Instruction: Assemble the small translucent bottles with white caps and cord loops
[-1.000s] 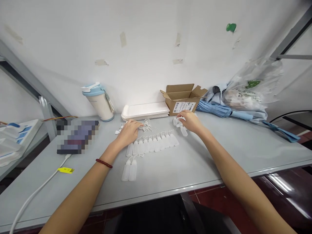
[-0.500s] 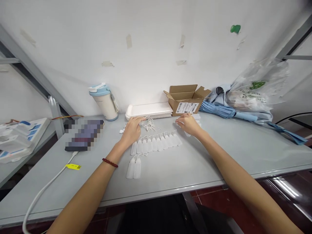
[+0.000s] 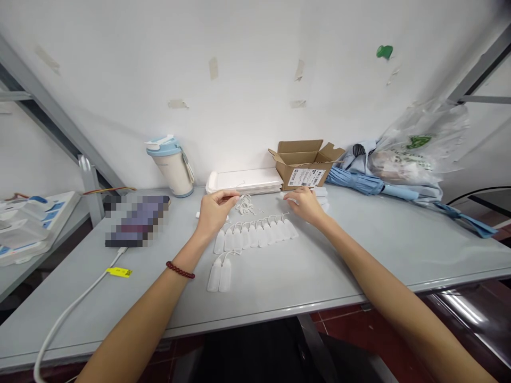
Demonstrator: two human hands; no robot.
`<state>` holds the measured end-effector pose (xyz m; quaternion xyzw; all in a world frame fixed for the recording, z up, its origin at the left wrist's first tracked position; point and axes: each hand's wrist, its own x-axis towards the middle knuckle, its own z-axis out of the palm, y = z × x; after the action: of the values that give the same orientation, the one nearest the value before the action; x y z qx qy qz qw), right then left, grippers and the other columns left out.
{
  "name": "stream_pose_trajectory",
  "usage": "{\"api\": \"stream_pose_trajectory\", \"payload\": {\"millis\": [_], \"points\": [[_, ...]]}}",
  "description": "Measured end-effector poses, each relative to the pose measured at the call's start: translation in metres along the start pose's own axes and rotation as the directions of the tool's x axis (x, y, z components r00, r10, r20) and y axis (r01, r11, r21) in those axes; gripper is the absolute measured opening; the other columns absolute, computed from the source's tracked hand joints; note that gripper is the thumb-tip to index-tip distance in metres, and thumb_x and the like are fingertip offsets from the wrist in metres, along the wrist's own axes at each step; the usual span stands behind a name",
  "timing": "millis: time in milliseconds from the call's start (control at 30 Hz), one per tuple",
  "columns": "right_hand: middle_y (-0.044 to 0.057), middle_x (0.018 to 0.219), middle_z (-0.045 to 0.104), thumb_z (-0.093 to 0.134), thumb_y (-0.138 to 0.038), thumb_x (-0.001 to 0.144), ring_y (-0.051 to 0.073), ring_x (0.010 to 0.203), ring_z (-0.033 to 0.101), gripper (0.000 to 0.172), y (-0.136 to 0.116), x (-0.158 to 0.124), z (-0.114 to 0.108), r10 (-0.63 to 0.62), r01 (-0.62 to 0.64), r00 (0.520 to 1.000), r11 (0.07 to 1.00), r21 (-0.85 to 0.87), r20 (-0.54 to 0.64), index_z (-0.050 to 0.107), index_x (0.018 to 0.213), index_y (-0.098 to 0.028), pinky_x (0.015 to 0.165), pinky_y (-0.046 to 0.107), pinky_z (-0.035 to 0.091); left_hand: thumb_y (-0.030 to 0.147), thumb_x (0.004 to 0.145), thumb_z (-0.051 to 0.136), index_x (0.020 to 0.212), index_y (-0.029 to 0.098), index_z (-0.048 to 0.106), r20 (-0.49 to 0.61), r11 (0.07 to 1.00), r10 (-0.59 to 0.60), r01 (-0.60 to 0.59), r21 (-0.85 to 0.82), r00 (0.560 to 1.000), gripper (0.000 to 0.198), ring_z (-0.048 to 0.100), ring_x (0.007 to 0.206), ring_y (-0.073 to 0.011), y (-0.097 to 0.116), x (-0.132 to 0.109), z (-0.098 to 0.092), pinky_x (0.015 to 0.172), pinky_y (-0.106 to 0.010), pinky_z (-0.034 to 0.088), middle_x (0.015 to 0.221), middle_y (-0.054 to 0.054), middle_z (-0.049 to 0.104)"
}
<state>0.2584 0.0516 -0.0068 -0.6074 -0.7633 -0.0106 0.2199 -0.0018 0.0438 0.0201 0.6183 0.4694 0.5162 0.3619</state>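
A row of several small white squeeze bottles [image 3: 255, 234] with tethered caps lies on the grey table [image 3: 339, 260], and two more bottles [image 3: 219, 276] lie nearer to me. My left hand [image 3: 213, 211] hovers just above the row's left end, pinching a small white cap piece between thumb and fingers, beside a loose pile of white caps [image 3: 245, 205]. My right hand [image 3: 305, 205] rests past the row's right end, fingers curled over loose white bottles [image 3: 321, 192] close to the cardboard box [image 3: 304, 162].
A blue-lidded cup [image 3: 171, 166] and a stack of white trays [image 3: 243, 181] stand against the wall. A phone [image 3: 133, 221] with a white cable [image 3: 72, 314] lies at left. A blue umbrella [image 3: 383, 183] and a plastic bag [image 3: 419, 141] sit at right.
My left hand has lifted off the table and now pinches a small white piece. My right hand has shifted slightly left and stays on the loose bottles near the box.
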Motion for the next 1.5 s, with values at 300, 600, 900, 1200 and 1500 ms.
{"api": "stream_pose_trajectory", "payload": {"millis": [300,600,900,1200,1500], "points": [[0.002,0.086,0.062,0.064,-0.029,0.076,0.017,0.078,0.063,0.018,-0.065,-0.020,-0.004,-0.040,0.050,0.999,0.569,0.821,-0.033,0.052,0.086,-0.020,0.072,0.032,0.050,0.025,0.063,0.075,0.073,0.014,0.069,0.040,0.983,0.010,-0.003,-0.181,0.999,0.016,0.060,0.072,-0.0141,0.010,-0.012,0.010,0.069,-0.025,0.047,0.076,-0.004,0.069],[0.003,0.092,0.061,0.064,-0.026,0.077,0.016,0.075,0.064,0.022,-0.074,-0.027,-0.007,-0.056,0.046,0.998,0.582,0.812,-0.016,0.052,0.095,-0.021,0.068,0.031,0.051,0.026,0.068,0.073,0.076,0.015,0.068,0.134,0.972,0.001,0.030,-0.234,0.991,0.015,0.057,0.067,-0.0115,0.010,-0.017,0.014,0.067,-0.026,0.048,0.075,-0.002,0.067],[0.003,0.089,0.066,0.062,-0.025,0.079,0.016,0.073,0.064,0.024,-0.078,-0.030,-0.008,-0.127,0.100,0.992,0.606,0.789,-0.028,0.052,0.101,-0.022,0.069,0.033,0.053,0.027,0.069,0.072,0.079,0.014,0.068,0.175,0.967,0.019,0.027,-0.255,0.984,0.017,0.060,0.075,-0.0141,0.011,-0.019,0.014,0.072,-0.028,0.049,0.081,-0.004,0.068],[0.004,0.091,0.064,0.060,-0.027,0.080,0.015,0.068,0.063,0.042,-0.080,-0.033,-0.009,-0.134,0.119,0.990,0.697,0.707,-0.034,0.052,0.121,-0.023,0.067,0.032,0.051,0.024,0.069,0.073,0.095,0.016,0.061,0.256,0.950,0.038,0.045,-0.310,0.966,0.030,0.063,0.087,-0.0167,0.012,-0.019,0.014,0.081,-0.031,0.050,0.086,-0.004,0.068],[0.002,0.088,0.063,0.063,-0.029,0.078,0.012,0.061,0.063,0.028,-0.084,-0.033,-0.008,-0.028,0.060,0.998,0.661,0.748,-0.055,0.054,0.104,-0.020,0.053,0.024,0.048,0.028,0.070,0.072,0.101,0.016,0.060,0.234,0.968,0.021,0.039,-0.249,0.972,0.035,0.065,0.086,-0.0180,0.011,-0.020,0.014,0.081,-0.033,0.051,0.087,-0.005,0.068]]}}
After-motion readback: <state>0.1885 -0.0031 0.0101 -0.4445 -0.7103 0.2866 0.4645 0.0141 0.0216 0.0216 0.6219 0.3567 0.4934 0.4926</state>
